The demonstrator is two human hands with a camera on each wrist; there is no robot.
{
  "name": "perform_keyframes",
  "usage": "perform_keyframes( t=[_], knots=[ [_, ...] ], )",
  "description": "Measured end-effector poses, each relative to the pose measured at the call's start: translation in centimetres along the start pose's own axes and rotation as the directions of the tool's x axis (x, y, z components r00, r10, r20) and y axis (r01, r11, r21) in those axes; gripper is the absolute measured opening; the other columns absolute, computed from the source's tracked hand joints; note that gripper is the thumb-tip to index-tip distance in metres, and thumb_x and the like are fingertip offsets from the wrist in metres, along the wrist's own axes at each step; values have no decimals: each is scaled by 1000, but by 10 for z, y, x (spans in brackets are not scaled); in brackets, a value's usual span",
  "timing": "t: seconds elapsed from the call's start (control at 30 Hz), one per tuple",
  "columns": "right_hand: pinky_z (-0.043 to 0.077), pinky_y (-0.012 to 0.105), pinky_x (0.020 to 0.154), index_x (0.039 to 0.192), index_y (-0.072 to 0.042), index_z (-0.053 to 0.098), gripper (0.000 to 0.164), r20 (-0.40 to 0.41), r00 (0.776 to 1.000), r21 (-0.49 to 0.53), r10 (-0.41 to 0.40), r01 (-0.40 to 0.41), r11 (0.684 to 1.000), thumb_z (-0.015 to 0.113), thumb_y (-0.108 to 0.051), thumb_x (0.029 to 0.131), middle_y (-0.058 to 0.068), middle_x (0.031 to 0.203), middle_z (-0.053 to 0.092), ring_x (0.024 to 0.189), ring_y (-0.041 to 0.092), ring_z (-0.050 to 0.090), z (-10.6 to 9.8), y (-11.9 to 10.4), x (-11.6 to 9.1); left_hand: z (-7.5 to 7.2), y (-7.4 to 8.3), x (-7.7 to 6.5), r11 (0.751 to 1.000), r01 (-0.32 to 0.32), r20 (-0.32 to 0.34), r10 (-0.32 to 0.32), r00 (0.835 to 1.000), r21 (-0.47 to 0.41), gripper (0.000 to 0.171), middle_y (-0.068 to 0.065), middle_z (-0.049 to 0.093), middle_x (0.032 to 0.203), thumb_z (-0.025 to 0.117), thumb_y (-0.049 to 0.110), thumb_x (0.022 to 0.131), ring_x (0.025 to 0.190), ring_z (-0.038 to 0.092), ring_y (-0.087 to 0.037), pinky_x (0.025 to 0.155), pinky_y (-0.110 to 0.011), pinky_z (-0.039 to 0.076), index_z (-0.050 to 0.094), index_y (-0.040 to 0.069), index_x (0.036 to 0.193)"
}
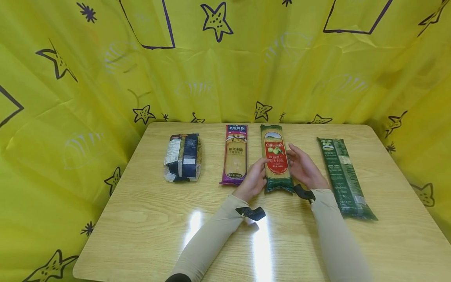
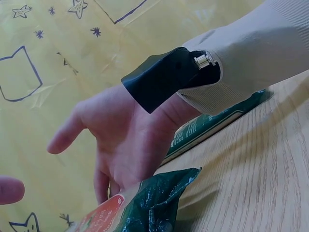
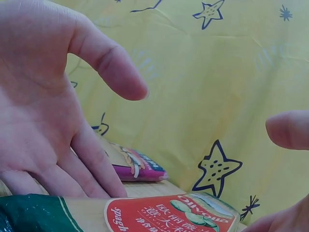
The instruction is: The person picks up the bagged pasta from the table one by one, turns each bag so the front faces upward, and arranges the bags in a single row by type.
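A spaghetti pack point(image 1: 277, 172) with a red label and green ends lies on the table between my two hands. On its left side is my left hand point(image 1: 253, 179), fingers extended along the pack's edge and thumb lifted over it. My right hand point(image 1: 305, 169) stands at the opposite side, palm turned toward the pack, thumb raised. In the right wrist view the left hand's fingers point(image 3: 89, 164) are straight and run down behind the pack. The left wrist view shows the right fingertips partly hidden behind the pack point(image 2: 149, 205).
Left of the hands lies a purple-ended spaghetti pack point(image 1: 235, 156), and farther left a dark blue pasta bag point(image 1: 188, 158). A green pack point(image 1: 347, 180) lies face down beside the right forearm. A yellow curtain point(image 1: 225, 78) hangs behind the wooden table point(image 1: 151, 219).
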State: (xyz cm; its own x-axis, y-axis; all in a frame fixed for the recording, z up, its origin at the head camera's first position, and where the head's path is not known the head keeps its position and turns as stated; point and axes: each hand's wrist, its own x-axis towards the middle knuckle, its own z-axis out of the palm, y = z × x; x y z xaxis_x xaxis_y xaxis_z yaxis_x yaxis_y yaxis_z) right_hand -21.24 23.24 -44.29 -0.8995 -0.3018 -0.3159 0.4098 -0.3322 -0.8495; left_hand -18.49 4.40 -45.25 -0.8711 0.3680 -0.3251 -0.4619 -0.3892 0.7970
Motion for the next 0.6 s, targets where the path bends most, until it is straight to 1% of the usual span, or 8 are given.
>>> perform_keyframes(
  t=[0.1,0.17,0.23,0.33,0.4,0.5,0.57,0.6],
  knots=[
    [44,22,98,148,-4,27,62,0,1000,-24,9,-9,1000,42,-50,109,0,130,38,115,10,39,1,0,1,0,0,1,1000,-4,1,4,1000,-1,58,-16,15,174,45,25,102,161,15,-37,132,-57,13,39,1,155],
    [43,22,100,154,-3,18,71,-1,1000,-36,14,-14,999,41,-51,109,0,134,35,119,10,37,2,0,2,0,0,2,1000,-6,-1,6,1000,-3,58,-16,19,173,45,25,103,161,16,-37,132,-57,13,38,1,155],
    [42,21,101,157,-2,14,74,-6,1000,-44,15,-16,999,41,-51,109,1,135,33,120,11,36,2,0,2,0,0,2,1000,-7,-3,7,1000,-10,58,-15,25,172,45,25,103,160,20,-35,132,-55,16,38,2,156],
    [42,22,102,157,-2,15,74,-21,1000,-59,17,-19,998,42,-50,109,1,136,34,122,11,36,2,1,2,0,1,2,1000,-7,-5,7,1000,-13,59,-14,26,171,45,24,103,161,21,-34,132,-55,15,37,2,156],
    [39,24,105,158,-2,13,75,-33,999,-75,20,-23,997,42,-50,109,1,136,32,124,12,35,3,1,2,1,1,2,1000,-11,-6,11,1000,-14,58,-14,29,170,45,24,103,160,24,-34,132,-55,17,38,1,156],
    [32,29,114,161,-2,5,79,-49,998,-97,25,-30,995,40,-50,109,4,145,26,135,16,28,3,1,3,0,1,1,1000,-27,-10,27,1000,6,56,-13,23,173,44,23,104,162,16,-33,132,-59,12,39,0,154],
    [23,33,125,163,-2,-6,83,-46,999,-106,29,-33,994,37,-49,110,13,158,16,148,23,19,4,1,4,0,2,1,999,-38,-20,38,999,15,54,-13,16,175,44,22,104,163,7,-33,131,-61,6,41,-1,152],
    [17,34,130,163,-2,-10,84,-45,999,-109,27,-32,993,37,-48,111,17,165,8,155,25,12,4,0,4,0,2,1,999,-46,-25,46,999,24,53,-13,12,175,44,22,104,163,3,-33,131,-63,3,41,-2,151]
  ],
)
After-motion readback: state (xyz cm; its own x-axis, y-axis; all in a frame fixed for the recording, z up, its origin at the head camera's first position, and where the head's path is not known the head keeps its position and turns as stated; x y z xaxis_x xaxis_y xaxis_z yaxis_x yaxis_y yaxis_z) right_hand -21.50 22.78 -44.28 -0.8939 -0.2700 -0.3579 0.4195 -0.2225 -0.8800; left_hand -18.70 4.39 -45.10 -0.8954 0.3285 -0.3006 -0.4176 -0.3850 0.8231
